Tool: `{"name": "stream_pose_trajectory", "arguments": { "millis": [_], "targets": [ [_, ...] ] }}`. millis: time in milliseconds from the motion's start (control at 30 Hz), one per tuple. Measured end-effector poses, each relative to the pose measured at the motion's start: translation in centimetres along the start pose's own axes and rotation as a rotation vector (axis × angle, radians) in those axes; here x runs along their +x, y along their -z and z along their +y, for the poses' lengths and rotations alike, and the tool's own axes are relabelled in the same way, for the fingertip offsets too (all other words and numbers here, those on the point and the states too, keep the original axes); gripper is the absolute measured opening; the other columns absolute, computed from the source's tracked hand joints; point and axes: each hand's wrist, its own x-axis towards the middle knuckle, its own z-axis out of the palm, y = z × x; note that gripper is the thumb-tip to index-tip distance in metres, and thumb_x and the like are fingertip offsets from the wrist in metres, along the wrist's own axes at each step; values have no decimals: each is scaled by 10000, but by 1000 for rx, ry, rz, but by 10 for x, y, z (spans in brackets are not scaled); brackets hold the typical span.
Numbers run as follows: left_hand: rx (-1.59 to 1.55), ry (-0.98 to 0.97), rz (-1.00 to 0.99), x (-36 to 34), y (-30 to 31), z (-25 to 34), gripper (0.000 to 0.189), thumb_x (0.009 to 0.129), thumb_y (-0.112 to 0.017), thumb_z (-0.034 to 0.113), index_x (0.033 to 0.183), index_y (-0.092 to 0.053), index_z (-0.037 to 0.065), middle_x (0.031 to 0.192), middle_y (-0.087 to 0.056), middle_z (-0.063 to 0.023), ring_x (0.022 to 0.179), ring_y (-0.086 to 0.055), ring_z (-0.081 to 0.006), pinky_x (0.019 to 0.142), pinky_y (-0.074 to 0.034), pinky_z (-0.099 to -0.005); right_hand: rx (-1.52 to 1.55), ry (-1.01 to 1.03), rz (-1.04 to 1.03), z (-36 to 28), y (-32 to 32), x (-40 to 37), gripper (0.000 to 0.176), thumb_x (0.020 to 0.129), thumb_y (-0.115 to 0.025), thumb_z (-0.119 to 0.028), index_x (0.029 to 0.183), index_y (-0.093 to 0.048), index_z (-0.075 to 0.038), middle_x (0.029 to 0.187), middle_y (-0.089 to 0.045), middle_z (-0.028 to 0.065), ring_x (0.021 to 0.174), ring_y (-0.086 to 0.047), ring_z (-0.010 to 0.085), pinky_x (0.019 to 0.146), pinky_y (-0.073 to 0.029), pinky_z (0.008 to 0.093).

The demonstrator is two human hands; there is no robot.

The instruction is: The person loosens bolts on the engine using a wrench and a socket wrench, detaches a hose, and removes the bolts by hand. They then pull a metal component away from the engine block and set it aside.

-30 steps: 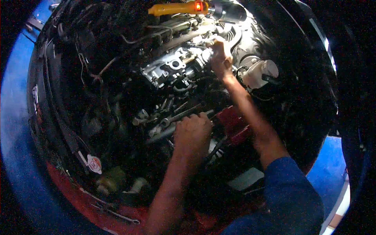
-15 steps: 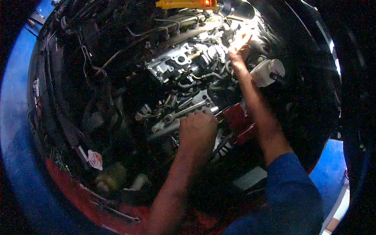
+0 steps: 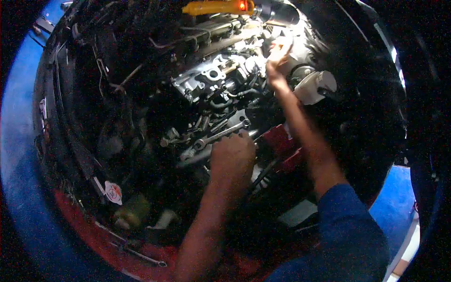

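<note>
Low in the middle of the engine bay, my left hand [image 3: 233, 152] is closed in a fist over a metal part, and what it grips is hidden. Just above its knuckles lies a silver wrench [image 3: 221, 134]. My right hand [image 3: 280, 52] reaches to the upper right of the engine [image 3: 199, 79], its fingers in the bright glare of a yellow work light [image 3: 218, 7]; whether it holds anything is lost in the glare. Beside my right wrist stands a white reservoir [image 3: 315, 88] with a dark patch.
A dark red part [image 3: 282, 141] sits between my forearms. A long wrench [image 3: 145, 257] rests on the red front edge of the car at the lower left. Nearby are a white round cap [image 3: 113, 192] and a yellowish part [image 3: 134, 212].
The whole view has shifted slightly, so the engine and lamp appear a little further left. My right hand has moved slightly down and left; my left hand keeps its place by the wrench.
</note>
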Motion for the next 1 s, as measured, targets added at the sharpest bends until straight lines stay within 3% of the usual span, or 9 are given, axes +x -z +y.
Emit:
{"name": "stream_pose_trajectory", "arguments": {
  "millis": [133, 233, 367, 500, 567, 633, 700, 900, 1000],
  "targets": [
    [26, -19, 30, 0, 1, 2, 182, 811, -578, 119, 928, -569, -20, 815, -638, -190, 774, -648, -351, 675, -521, -451, 25, 520, 284, -54, 3, -5, 205, 871, -485, -54, 1072, -527, -59, 875, -588, 204, 755, -563, 389, 681, -488, 410],
    [-1, -28, 17, -1, -2, -4, 202, 854, -572, 178, 931, -556, -9, 794, -621, -192, 761, -636, -373, 679, -515, -474, 35, 179, 72, 11, -17, -6, 188, 921, -503, -190, 1036, -585, -65, 875, -575, 57, 840, -557, 215, 764, -466, 338],
    [-22, 17, -71, -1, 6, 1, 154, 811, -549, 70, 931, -581, -22, 863, -652, -196, 830, -659, -341, 705, -525, -442, 366, -200, -37, -21, 24, 0, 239, 923, -528, -229, 1062, -565, -39, 899, -567, 65, 855, -540, 228, 791, -450, 345],
    [9, 14, -23, -1, 6, 3, 154, 804, -563, 70, 923, -587, -25, 862, -654, -197, 831, -659, -339, 709, -526, -436, 35, 482, 262, -54, 10, -5, 270, 857, -620, -168, 1064, -532, -17, 883, -599, 162, 765, -593, 298, 690, -480, 409],
    [-11, 0, -38, 0, 4, 1, 215, 856, -572, 182, 928, -558, -21, 815, -632, -204, 789, -643, -372, 699, -514, -472, 62, 128, 326, -60, 19, 5, 283, 862, -627, -216, 1055, -542, -27, 887, -603, 144, 768, -592, 279, 683, -476, 404],
    [-22, 0, -30, -1, 0, -3, 271, 881, -580, 245, 935, -544, -19, 798, -624, -208, 769, -636, -391, 692, -510, -486, 957, -753, -190, 90, -36, -2, 305, 880, -601, -262, 1092, -530, -54, 914, -610, 96, 780, -590, 246, 689, -476, 389],
    [-19, -6, 4, -2, -1, -2, 289, 877, -587, 258, 945, -545, -19, 812, -628, -209, 769, -637, -394, 687, -513, -481, 1019, -213, -186, 85, -34, -17, 287, 870, -568, -258, 1075, -545, -58, 954, -617, 93, 801, -597, 231, 688, -476, 387],
    [60, 7, -10, 0, 8, 6, 150, 833, -552, 99, 914, -588, -22, 840, -654, -187, 808, -659, -333, 694, -525, -444, 37, 519, 326, -60, 12, -2, 248, 831, -481, 60, 1058, -534, -26, 931, -606, 189, 820, -604, 367, 714, -495, 414],
    [35, -28, -23, 0, 9, 2, 160, 851, -545, 124, 925, -587, -13, 857, -655, -185, 811, -659, -329, 695, -527, -439, 206, -265, 290, -54, 23, 24, 181, 920, -458, -109, 1060, -540, -30, 925, -608, 152, 821, -606, 322, 714, -484, 403]
  ]
}}
